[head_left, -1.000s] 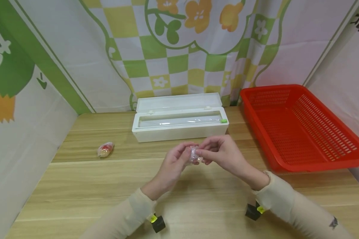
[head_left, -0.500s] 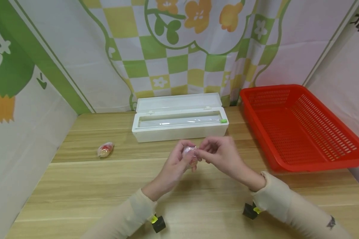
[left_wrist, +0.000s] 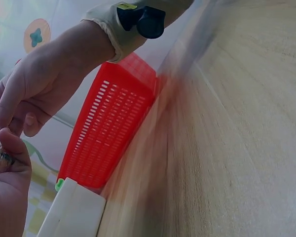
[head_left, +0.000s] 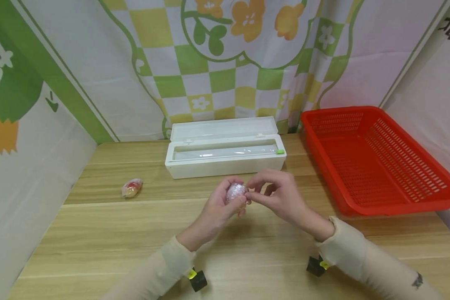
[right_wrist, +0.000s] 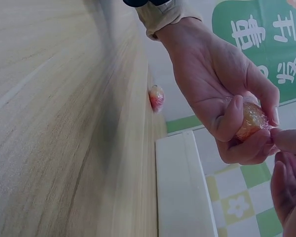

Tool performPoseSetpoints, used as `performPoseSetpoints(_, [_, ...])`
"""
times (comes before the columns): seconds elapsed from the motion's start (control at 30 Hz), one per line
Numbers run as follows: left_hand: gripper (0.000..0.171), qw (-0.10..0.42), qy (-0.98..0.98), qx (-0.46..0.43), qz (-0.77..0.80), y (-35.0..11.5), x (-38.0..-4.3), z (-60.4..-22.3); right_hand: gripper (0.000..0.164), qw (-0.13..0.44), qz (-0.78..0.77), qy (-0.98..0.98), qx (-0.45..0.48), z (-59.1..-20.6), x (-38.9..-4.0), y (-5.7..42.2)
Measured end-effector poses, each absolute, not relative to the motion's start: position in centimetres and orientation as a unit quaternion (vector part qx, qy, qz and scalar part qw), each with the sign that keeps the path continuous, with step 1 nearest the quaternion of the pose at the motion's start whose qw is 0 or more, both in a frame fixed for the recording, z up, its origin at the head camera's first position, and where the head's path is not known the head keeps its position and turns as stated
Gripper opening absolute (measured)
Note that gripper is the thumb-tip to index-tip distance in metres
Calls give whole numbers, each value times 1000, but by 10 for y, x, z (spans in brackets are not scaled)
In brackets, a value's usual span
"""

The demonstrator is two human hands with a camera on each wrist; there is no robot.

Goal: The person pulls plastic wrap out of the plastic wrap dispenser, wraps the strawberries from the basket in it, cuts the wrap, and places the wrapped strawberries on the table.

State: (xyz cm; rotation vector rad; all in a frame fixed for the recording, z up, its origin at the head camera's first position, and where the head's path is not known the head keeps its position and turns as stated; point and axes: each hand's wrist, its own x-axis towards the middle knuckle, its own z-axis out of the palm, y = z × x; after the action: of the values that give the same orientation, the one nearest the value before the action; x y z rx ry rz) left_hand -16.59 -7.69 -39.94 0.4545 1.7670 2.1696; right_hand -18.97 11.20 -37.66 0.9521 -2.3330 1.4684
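Above the middle of the table, my left hand holds a small round red-and-yellow thing wrapped in shiny clear film, its fingers and thumb curled round it. My right hand comes in from the right; its thumb and forefinger pinch the clear film gathered at the thing's end. A second film-wrapped red-and-yellow piece lies by itself on the left side of the table. Behind the hands stands a long white cling film box, lid raised, with a film roll inside.
A red plastic basket with slotted walls stands at the table's right. On the box's right end is a green tab. Patterned cloth hangs behind the wooden table and along its sides.
The wrapped thing has turned in my left hand and sits deeper in its grasp. My right fingers have shifted at the thing's end. The second piece, box and basket stay put.
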Motion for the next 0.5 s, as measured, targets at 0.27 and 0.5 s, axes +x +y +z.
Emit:
performPoseSetpoints(0.27, [36, 151, 613, 163, 758, -79, -167, -398, 17, 200, 471, -772, 378, -377, -189, 110])
performPoseSetpoints(0.5, [37, 140, 600, 159, 772, -79, -167, -395, 15, 227, 446, -763, 410, -382, -189, 109])
